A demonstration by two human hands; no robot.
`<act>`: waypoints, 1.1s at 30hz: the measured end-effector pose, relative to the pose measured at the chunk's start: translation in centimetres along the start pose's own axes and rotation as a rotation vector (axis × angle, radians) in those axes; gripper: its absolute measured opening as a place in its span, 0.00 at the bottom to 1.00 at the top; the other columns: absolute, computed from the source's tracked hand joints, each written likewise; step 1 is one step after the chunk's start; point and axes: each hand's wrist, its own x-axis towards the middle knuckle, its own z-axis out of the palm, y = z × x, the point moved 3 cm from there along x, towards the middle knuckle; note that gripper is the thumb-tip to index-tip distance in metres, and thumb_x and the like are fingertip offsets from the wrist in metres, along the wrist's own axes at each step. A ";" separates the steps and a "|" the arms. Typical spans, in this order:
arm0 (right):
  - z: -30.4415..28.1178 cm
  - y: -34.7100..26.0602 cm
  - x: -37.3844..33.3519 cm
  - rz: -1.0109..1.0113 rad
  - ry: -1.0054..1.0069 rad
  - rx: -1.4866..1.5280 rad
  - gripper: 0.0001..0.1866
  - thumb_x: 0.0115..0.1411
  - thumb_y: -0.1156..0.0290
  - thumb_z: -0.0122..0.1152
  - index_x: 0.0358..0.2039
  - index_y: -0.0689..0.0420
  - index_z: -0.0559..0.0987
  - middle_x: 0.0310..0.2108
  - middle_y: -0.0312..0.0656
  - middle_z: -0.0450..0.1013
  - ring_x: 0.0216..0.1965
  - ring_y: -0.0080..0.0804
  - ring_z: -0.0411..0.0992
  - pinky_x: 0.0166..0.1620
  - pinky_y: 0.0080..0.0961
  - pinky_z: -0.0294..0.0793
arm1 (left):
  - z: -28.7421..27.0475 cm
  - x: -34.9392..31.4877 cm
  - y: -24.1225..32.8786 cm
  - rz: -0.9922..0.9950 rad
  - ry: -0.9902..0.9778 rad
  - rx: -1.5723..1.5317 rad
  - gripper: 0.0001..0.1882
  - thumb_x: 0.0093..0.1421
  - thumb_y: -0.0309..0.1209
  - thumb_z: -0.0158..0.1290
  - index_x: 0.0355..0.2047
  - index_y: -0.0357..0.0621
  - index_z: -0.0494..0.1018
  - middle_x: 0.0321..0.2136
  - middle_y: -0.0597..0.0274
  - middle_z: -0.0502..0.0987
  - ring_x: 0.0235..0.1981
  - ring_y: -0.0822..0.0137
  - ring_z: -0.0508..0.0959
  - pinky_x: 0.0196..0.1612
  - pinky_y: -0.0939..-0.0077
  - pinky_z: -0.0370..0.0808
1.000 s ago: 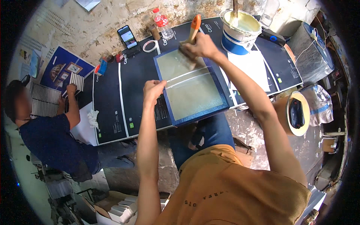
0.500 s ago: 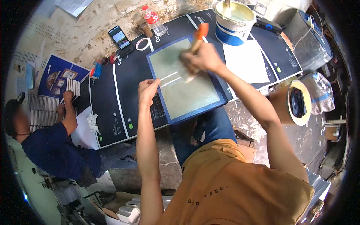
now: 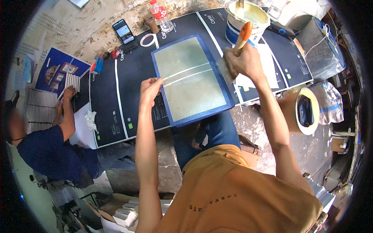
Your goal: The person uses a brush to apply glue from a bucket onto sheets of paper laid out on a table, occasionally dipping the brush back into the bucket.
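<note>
A blue-edged board (image 3: 190, 93) with greyish-green panels and two white strips across its middle lies on the black tabletop in front of me. My left hand (image 3: 149, 91) pinches its left edge near the strips, thumb on top. In my right hand (image 3: 247, 63) is a wide paintbrush (image 3: 230, 69) with an orange-ended wooden handle. Its bristles point down and left, just beyond the board's right edge. Past that hand stands a white and blue bucket (image 3: 234, 32) of pale paste, with a wooden handle (image 3: 239, 8) sticking out. A white sheet (image 3: 268, 70) lies partly under my right hand.
Along the wall edge are a phone (image 3: 124, 32), a tape roll (image 3: 148, 40) and a red-capped bottle (image 3: 160, 15). At the far left a co-worker (image 3: 58, 151) handles striped strips (image 3: 72, 80). A round container (image 3: 311, 126) stands off the table's right end.
My right hand has carried the brush rightward off the board, past its right edge toward the bucket. The left hand keeps its hold on the left edge.
</note>
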 end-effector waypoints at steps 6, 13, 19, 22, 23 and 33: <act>2.9 -3.0 -1.0 0.017 0.082 0.256 0.20 0.53 0.57 0.63 0.22 0.65 0.81 0.18 0.52 0.77 0.27 0.49 0.80 0.37 0.38 0.80 | 0.8 0.2 0.0 0.019 -0.055 -0.027 0.08 0.52 0.32 0.58 0.26 0.39 0.76 0.21 0.70 0.74 0.21 0.77 0.70 0.28 0.80 0.66; -3.0 -0.5 -5.4 0.116 0.127 0.094 0.16 0.56 0.59 0.62 0.23 0.62 0.81 0.19 0.48 0.78 0.25 0.41 0.80 0.33 0.37 0.79 | 0.0 0.7 -0.9 -0.003 -0.046 -0.076 0.07 0.52 0.31 0.58 0.27 0.40 0.77 0.20 0.71 0.73 0.19 0.78 0.69 0.24 0.82 0.63; 2.6 -3.0 -7.9 0.070 0.146 0.406 0.16 0.54 0.62 0.65 0.30 0.64 0.79 0.23 0.53 0.76 0.27 0.37 0.77 0.36 0.34 0.75 | 0.1 0.8 -0.7 0.007 -0.086 -0.087 0.06 0.52 0.31 0.57 0.26 0.41 0.77 0.21 0.71 0.74 0.20 0.79 0.70 0.20 0.83 0.61; 2.7 0.2 -10.4 0.088 0.084 0.303 0.16 0.55 0.63 0.66 0.29 0.65 0.78 0.23 0.51 0.77 0.26 0.37 0.77 0.35 0.35 0.75 | -0.9 1.0 -1.6 0.042 -0.059 -0.072 0.07 0.55 0.33 0.58 0.27 0.43 0.77 0.20 0.73 0.71 0.18 0.82 0.68 0.18 0.89 0.62; 0.9 2.1 -11.2 0.162 0.138 0.310 0.14 0.55 0.65 0.65 0.27 0.65 0.78 0.23 0.49 0.77 0.26 0.33 0.76 0.34 0.33 0.75 | -0.6 0.4 -1.0 0.021 -0.047 -0.099 0.07 0.54 0.33 0.59 0.27 0.44 0.77 0.20 0.74 0.71 0.18 0.82 0.67 0.18 0.88 0.60; -18.9 30.0 -22.8 0.444 0.602 0.147 0.21 0.60 0.62 0.67 0.43 0.69 0.81 0.42 0.51 0.79 0.39 0.35 0.77 0.44 0.35 0.78 | -18.0 1.8 -8.8 -0.114 0.029 -0.230 0.06 0.57 0.33 0.57 0.33 0.47 0.78 0.22 0.75 0.72 0.20 0.81 0.68 0.23 0.85 0.61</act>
